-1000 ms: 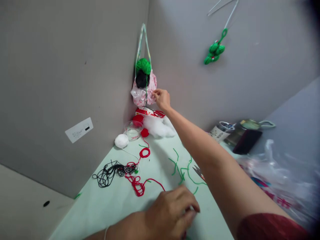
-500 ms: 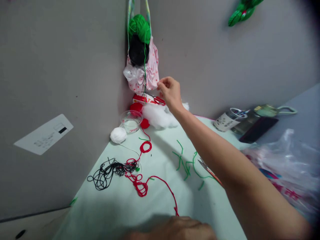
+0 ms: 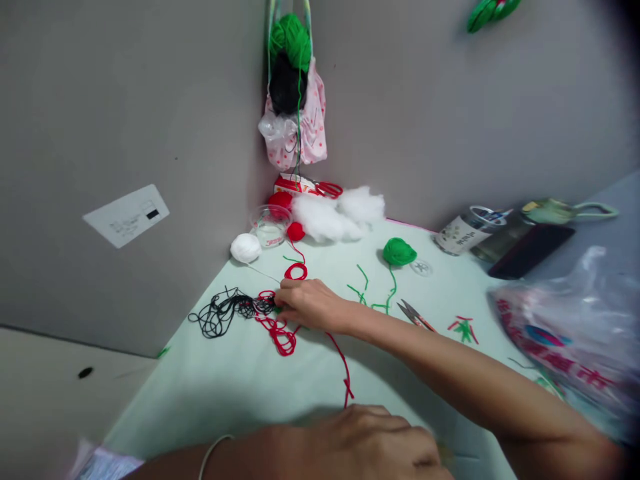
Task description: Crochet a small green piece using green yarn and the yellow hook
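Head view is showing the right hand [image 3: 307,303] reaching far across the pale green table [image 3: 240,393], its fingers closing narrowly where the tangle of red yarn [image 3: 280,333] is meeting the tangle of black yarn [image 3: 220,317]; whether a strand is actually being pinched, I cannot tell. The black tangle is lying just left of the fingertips, the red one directly beneath them. One red strand is running lengthwise from that tangle toward the near edge, ending close to the left hand [image 3: 370,443]. The left hand is resting knuckles-up at the near edge, loosely curled, its grip hidden. Snips [image 3: 415,315] are lying right of the right forearm.
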Available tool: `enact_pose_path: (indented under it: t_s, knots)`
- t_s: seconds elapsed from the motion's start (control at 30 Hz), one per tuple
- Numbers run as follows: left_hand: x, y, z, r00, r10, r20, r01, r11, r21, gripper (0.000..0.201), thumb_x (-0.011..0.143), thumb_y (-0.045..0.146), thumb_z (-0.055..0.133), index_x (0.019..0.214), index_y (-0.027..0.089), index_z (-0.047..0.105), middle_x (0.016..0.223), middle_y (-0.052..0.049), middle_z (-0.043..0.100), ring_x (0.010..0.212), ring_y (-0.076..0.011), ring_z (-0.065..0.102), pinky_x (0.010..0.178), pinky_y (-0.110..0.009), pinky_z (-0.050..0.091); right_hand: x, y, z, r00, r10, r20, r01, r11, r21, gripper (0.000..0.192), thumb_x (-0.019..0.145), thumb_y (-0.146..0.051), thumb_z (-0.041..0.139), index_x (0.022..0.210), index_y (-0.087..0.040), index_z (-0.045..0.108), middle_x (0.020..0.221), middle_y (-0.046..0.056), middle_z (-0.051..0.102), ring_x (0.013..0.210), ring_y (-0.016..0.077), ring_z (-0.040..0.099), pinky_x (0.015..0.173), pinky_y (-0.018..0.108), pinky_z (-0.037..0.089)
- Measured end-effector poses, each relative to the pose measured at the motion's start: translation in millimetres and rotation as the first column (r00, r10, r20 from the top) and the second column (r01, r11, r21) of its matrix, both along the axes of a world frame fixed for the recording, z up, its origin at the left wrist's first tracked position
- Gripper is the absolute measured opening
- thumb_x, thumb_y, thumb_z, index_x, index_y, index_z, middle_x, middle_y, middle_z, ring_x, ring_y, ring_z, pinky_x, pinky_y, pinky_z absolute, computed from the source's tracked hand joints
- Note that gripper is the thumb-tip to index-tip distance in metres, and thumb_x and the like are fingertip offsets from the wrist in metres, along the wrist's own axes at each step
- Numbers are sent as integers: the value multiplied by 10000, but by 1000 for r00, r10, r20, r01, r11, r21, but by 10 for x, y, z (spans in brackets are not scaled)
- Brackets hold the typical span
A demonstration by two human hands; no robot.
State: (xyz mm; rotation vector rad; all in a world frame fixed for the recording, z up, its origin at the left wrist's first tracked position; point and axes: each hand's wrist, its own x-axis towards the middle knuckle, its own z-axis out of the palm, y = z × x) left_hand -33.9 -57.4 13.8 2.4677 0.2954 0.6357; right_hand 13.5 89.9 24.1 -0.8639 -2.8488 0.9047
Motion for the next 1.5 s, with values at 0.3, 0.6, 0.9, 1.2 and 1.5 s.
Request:
enact_pose_path:
  t_s: [0.3,0.6,0.9,1.2,1.5]
  knots:
    - [-284,-132,465,999,25,-34,-28,997,-78,169,1084,220,481,1110,209,648,1058,-43,758,1016,-186,709,911,-278,518,32,26,-44,953,-244,-180,202,953,-226,174,913,-100,618,805,-151,744,734,10,678,705,141,592,697,260,427]
    - [-705,206,373,633,745,210,-609,646,-460,108,989,295,589,1052,235,653,1144,-70,717,1131,-239,652,1031,-410,505,547,-341,276,782,-513,-354,240,772,-589,202,793,-368,771,800,-166,760,676,-12,680,649,125,586,660,270,493]
    - [-602,515,266,808,589,10,-494,688,-531,320,882,498,667,986,196,685,913,-56,765,803,-207,697,702,-322,555,1166,-810,257,555,-731,-397,268,610,-746,389,672,-511,907,752,-166,746,737,2,702,588,80,560,610,253,465]
    - [-816,796,236,633,769,-92,-764,601,-236,213,856,435,625,898,231,662,986,-86,703,1021,-331,638,958,-488,483,1762,-1069,114,362,-829,-426,274,531,-802,376,644,-464,942,775,-176,738,750,7,704,597,88,576,591,252,492]
    - [-355,539,418,880,370,-296,-431,885,-175,229,836,443,760,1002,290,723,1218,-23,688,1130,-262,650,975,-359,524,2075,-1076,283,203,-802,-562,423,590,-688,289,667,-367,832,870,-222,685,808,-9,706,648,115,616,690,304,539]
